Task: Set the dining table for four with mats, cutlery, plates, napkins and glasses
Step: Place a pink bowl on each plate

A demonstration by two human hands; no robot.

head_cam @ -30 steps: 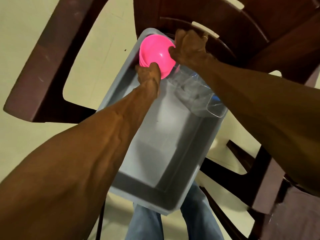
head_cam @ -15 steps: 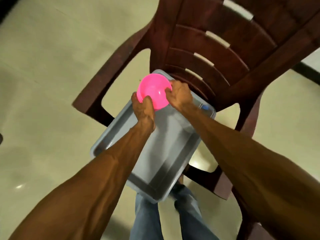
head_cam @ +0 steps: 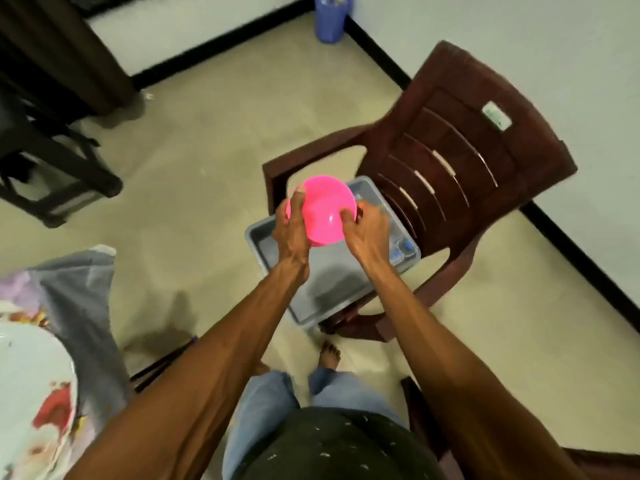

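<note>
Nearest: 1 table edge [head_cam: 31, 393] at lower left w/ printed cloth, grey cloth hanging off its corner. Can't tell if any mats or settings laid; only that corner in view.

Mid: holding pink plastic bowl [head_cam: 323, 211] in both hands, above the grey tub [head_cam: 273, 251], clear of it. Left hand [head_cam: 291, 223] gripping left rim, thumb over the edge. Right hand [head_cam: 363, 223] pinching right rim, thumb inside the bowl. Looking like 1 bowl, poss. a nested stack; rim blurred, can't count.

Step, as judged: fetching crockery from tub, not placing yet. Task approx early-mid; can't confirm from here.

Next move calling for: turning left toward table, keeping both-hand grip, bowl level. If stacked, splitting into 4, 1 per seat. Risk: light plastic slipping from rim-only grip during the turn.

Beyond hands: 1 grey tub sitting on seat of brown plastic chair [head_cam: 467, 174], near end overhanging seat front. Inside tub, right end: clear glasses [head_cam: 401, 251] w/ sth blue, approx 2 showing, count unsure, partly hidden behind right forearm. Rest of tub floor looking bare.

Far: 1 blue bin [head_cam: 330, 19] by the wall corner. 1 dark stand [head_cam: 52, 161] at far left.

Chairs: 1 full, plus part of another at lower right.
</note>
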